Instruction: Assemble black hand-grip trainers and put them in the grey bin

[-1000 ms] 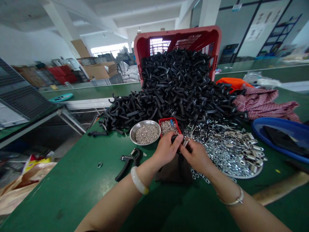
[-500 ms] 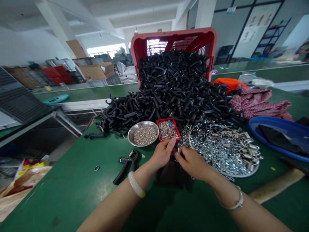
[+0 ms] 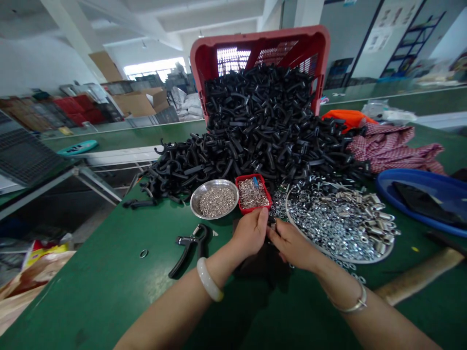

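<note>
Held part (image 3: 271, 220) seemingly black; tabletop (image 3: 109, 296) green; cloth (image 3: 388, 147) red-and-white checked.

A crumpled red-and-white checked cloth (image 3: 396, 146) lies at right beside bright orange material (image 3: 348, 118), with clear plastic wrapping (image 3: 388, 113) just behind. At left, a teal oval item (image 3: 78, 148) rests on a green bench (image 3: 127, 136) near a gray crate (image 3: 27, 150), while an open cardboard box (image 3: 136, 103) and red containers (image 3: 78, 112) fill the background. Blue metal shelving (image 3: 411, 47) stands at upper right.

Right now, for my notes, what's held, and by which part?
Left grip and right grip hold a black piece with a metal spring; the exact place is hidden.
</note>
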### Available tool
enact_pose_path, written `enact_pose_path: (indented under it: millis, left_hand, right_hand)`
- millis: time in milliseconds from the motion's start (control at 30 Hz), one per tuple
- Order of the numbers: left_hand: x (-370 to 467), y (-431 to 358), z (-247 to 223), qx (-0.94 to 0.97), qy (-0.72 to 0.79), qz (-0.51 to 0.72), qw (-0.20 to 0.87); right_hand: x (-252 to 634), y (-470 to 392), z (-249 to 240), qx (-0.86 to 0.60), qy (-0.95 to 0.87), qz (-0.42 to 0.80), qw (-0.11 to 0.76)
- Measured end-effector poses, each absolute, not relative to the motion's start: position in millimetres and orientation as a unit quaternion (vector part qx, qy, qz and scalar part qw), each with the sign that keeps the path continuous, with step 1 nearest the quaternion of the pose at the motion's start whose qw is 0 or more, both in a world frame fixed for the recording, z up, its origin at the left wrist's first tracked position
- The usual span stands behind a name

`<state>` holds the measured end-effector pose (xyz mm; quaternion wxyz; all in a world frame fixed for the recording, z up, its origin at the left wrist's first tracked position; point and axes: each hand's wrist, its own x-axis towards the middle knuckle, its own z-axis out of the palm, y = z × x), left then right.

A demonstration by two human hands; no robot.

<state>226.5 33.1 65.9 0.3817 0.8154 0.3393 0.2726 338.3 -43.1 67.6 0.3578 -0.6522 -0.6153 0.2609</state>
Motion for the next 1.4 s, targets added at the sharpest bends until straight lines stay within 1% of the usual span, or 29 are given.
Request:
enact_pose_path:
  millis: [67,100,167,233,300,367,433,500,633,700,767,800,833,900,933,967,1000,1067,1233,1400]
  left_hand:
    - [231.1,37.8,69.6,0.835,0.335,0.25,0.358]
    - [233.1,41.6,71.7,0.842,0.328,0.239,0.355]
    - [235.0,50.8,75.7,0.85,0.316,0.205,0.367]
    - [233.2,58.5,78.5,0.855,0.32,0.166,0.374]
    - [228.1,59.7,78.6,0.87,0.325,0.134,0.345]
    - [222.3,52.5,75.0,0.894,0.327,0.131,0.277]
    - [218.5,40.2,67.7,0.906,0.344,0.145,0.2]
    - [216.8,29.1,58.3,0.9,0.38,0.155,0.148]
    - [210.8,27.7,41.7,0.901,0.391,0.147,0.118]
    - [203.9,36.4,36.8,0.908,0.379,0.14,0.115]
    - [196.2,46.5,34.5,0.914,0.365,0.128,0.121]
    - [193.0,50.9,34.0,0.918,0.356,0.121,0.125]
    - [190.7,54.5,33.9,0.923,0.345,0.114,0.127]
    - [189.6,59.4,34.0,0.935,0.316,0.1,0.124]
    - [190.7,60.8,34.0,0.942,0.299,0.091,0.121]
    - [192.5,61.9,33.8,0.949,0.283,0.078,0.118]
    - [194.7,62.8,33.3,0.954,0.269,0.064,0.116]
    - [199.0,64.5,31.5,0.96,0.254,0.034,0.115]
    - [200.5,64.9,22.8,0.959,0.255,0.02,0.119]
    - [195.4,64.7,29.8,0.962,0.225,0.057,0.143]
  right_hand:
    - [341.6,-40.3,63.1,-0.65,-0.602,0.279,0.372]
    - [342.7,-38.2,59.8,-0.645,-0.586,0.306,0.384]
    - [344.0,-32.4,52.3,-0.631,-0.521,0.395,0.418]
    - [344.6,-25.0,44.9,-0.616,-0.419,0.471,0.472]
    - [344.7,-17.8,39.1,-0.611,-0.323,0.484,0.537]
    - [343.4,-12.6,35.0,-0.616,-0.264,0.461,0.582]
    - [338.7,-10.2,31.5,-0.615,-0.236,0.458,0.597]
    - [330.2,-10.8,27.7,-0.597,-0.22,0.486,0.599]
    - [313.4,-18.0,20.6,-0.554,-0.215,0.547,0.59]
    - [315.7,-20.7,20.2,-0.548,-0.276,0.559,0.558]
    - [329.4,-18.4,24.0,-0.584,-0.377,0.544,0.469]
    - [339.5,-14.2,27.6,-0.628,-0.432,0.499,0.413]
    - [350.3,-7.7,32.2,-0.677,-0.484,0.427,0.353]
    - [369.5,12.0,43.0,-0.754,-0.573,0.203,0.249]
    - [375.8,24.5,48.1,-0.759,-0.612,0.11,0.193]
    - [379.2,38.0,52.4,-0.748,-0.647,0.053,0.134]
    - [379.6,51.7,55.6,-0.732,-0.676,0.03,0.08]
    - [374.2,77.3,58.1,-0.708,-0.705,0.034,0.02]
    - [358.0,113.0,50.6,-0.718,-0.694,0.051,0.012]
    - [371.0,108.3,45.8,-0.732,-0.675,0.054,0.075]
